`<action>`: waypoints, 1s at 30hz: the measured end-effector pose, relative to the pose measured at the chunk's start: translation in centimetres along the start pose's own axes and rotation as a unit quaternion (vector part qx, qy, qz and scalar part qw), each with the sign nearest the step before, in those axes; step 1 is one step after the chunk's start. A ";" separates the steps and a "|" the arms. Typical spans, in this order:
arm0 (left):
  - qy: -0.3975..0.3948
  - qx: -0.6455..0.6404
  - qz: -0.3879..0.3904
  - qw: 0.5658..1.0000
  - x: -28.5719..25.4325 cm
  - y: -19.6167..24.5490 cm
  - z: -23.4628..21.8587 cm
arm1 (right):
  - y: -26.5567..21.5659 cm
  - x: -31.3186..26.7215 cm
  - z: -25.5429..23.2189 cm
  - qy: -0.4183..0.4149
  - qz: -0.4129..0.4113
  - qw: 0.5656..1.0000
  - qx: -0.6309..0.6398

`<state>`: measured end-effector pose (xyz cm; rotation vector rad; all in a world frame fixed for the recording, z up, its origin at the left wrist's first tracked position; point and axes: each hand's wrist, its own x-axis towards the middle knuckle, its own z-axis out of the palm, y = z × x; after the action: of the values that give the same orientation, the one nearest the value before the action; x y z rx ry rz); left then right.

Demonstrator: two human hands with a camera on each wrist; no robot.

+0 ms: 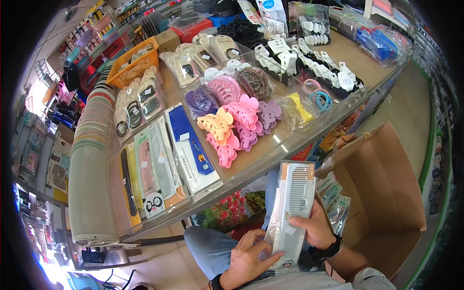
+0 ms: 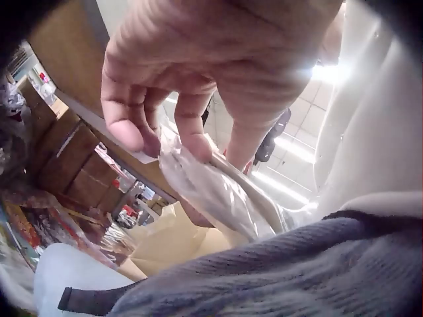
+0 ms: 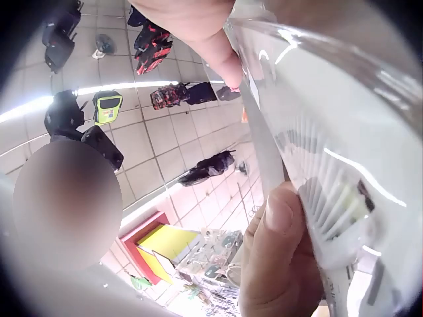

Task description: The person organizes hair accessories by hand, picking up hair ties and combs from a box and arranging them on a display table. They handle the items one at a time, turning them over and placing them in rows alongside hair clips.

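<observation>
Head view: bagged comb point(image 1: 296, 203) held lengthwise near-to-far, beside near edge of display table point(image 1: 263, 147), between bent knee point(image 1: 205, 249) and open cardboard box point(image 1: 391, 179). Right hand point(image 1: 316, 227) pinches right edge of bagged comb, thumb across front. Left hand point(image 1: 247, 256): fingers touch near end; cannot tell whether they pinch it. Step in hand, by judgement: two-handed handling or checking. Next move likely calls for firm right-hand grip, left fingers free to shift, no bending.

No readable text, comb package point(image 1: 296, 193) print blurred
</observation>
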<state>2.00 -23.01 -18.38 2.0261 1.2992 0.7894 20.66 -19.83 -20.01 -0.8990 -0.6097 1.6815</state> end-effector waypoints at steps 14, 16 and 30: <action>-0.055 -0.370 -0.170 0.912 -2.0 -3.0 -2.3 | 1.1 0.1 -1.0 -0.092 0.020 0.990 0.105; -0.043 -0.378 -0.170 0.909 -1.6 -2.8 -2.9 | 1.4 0.1 -0.9 -0.106 0.036 0.989 0.095; 0.354 -0.122 -0.066 0.925 -2.1 -0.4 -12.7 | 1.5 0.3 -0.3 -0.074 0.068 0.992 0.081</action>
<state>-8.41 -22.72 -10.82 1.4740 1.5865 1.6221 20.00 -20.03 -21.43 -0.7169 -0.5111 1.9034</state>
